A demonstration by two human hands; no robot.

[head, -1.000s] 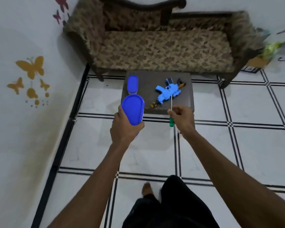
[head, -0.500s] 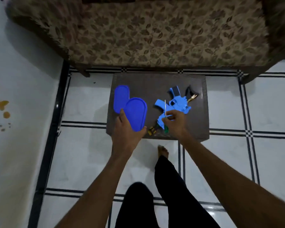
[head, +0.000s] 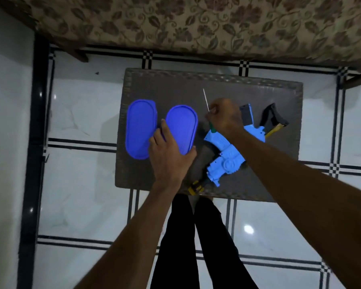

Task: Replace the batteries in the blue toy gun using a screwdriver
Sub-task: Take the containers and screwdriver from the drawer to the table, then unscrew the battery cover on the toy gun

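Two hands worked over a small dark woven-topped table (head: 269,97) beside a floral-patterned sofa (head: 196,24).

No writing could be read. From the left: a blue oval plastic container (head: 139,126) lay flat; the left hand (head: 169,155) gripped a matching blue oval lid (head: 182,126) just beside it; the right hand (head: 225,117) pinched a thin green-handled screwdriver (head: 206,103), its handle mostly hidden. Under that wrist, on the table's right half, lay the light-blue plastic toy gun (head: 225,161) with black and yellow ends, its middle covered.

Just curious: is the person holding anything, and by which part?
Yes. The right hand grips a screwdriver at its green handle; the left hand holds a blue lid by its near end.
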